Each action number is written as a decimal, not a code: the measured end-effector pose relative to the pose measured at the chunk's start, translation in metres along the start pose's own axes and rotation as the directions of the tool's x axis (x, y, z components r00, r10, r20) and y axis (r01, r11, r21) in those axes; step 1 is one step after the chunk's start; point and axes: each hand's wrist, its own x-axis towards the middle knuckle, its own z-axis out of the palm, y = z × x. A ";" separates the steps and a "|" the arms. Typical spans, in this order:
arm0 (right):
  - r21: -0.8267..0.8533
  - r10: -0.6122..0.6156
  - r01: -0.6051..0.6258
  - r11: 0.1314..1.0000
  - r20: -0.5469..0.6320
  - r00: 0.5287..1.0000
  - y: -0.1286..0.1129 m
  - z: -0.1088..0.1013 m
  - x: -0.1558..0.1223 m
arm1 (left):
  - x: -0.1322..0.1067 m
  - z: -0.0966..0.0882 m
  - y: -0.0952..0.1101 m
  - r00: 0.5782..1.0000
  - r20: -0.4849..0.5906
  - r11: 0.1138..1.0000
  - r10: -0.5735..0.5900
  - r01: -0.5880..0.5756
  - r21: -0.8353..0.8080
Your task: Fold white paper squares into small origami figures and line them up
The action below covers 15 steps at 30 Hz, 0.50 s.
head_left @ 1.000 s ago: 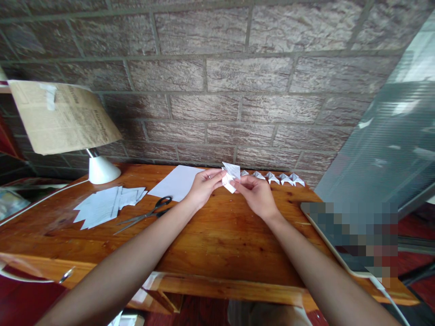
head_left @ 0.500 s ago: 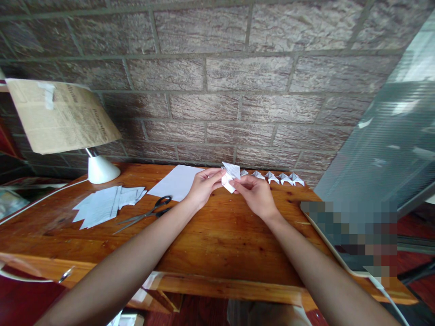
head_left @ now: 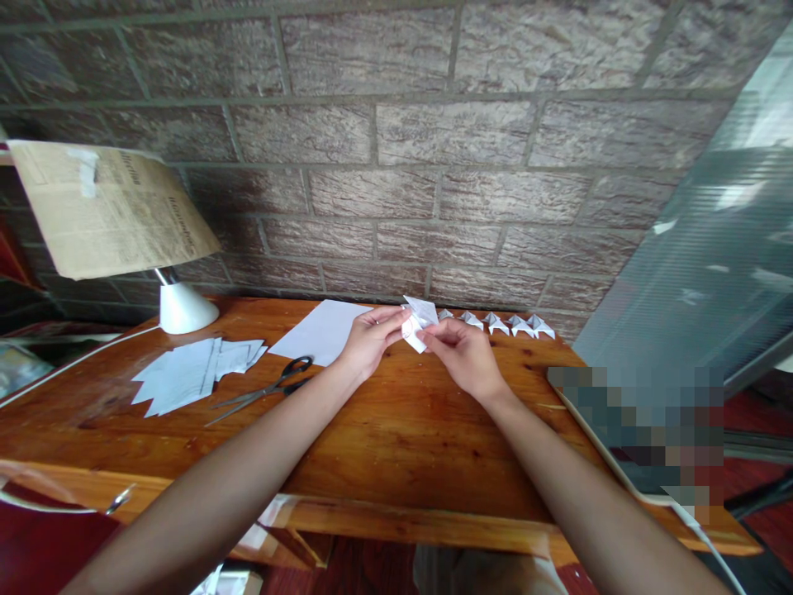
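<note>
The left hand (head_left: pixel 365 343) and right hand (head_left: pixel 466 357) both pinch the folded paper (head_left: pixel 419 319) above the table (head_left: pixel 402 430); uneven pressure could skew the crease or tear it.

We are looking at a small white folded paper piece (head_left: pixel 419 321), creased into pointed flaps. It is sitting off the surface, pinched between the fingertips of our left hand (head_left: pixel 370 340) and our right hand (head_left: pixel 466 357), its upper point rising just above both thumbs.
</note>
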 end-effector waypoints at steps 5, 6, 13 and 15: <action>-0.001 -0.011 0.011 1.000 -0.006 1.000 0.000 0.000 0.001 | -0.001 0.000 0.002 0.999 0.029 1.000 -0.014 0.014 0.008; -0.003 -0.012 0.012 1.000 -0.006 1.000 0.000 0.000 0.001 | -0.001 0.000 0.002 0.999 0.032 1.000 -0.018 0.018 0.008; -0.025 -0.010 0.010 1.000 -0.007 1.000 0.001 0.001 0.000 | -0.001 0.001 0.004 1.000 0.021 0.999 -0.023 0.022 0.028; -0.014 -0.008 0.008 1.000 -0.009 1.000 0.000 0.001 0.000 | -0.002 0.001 0.004 0.999 0.038 0.999 -0.016 0.014 0.047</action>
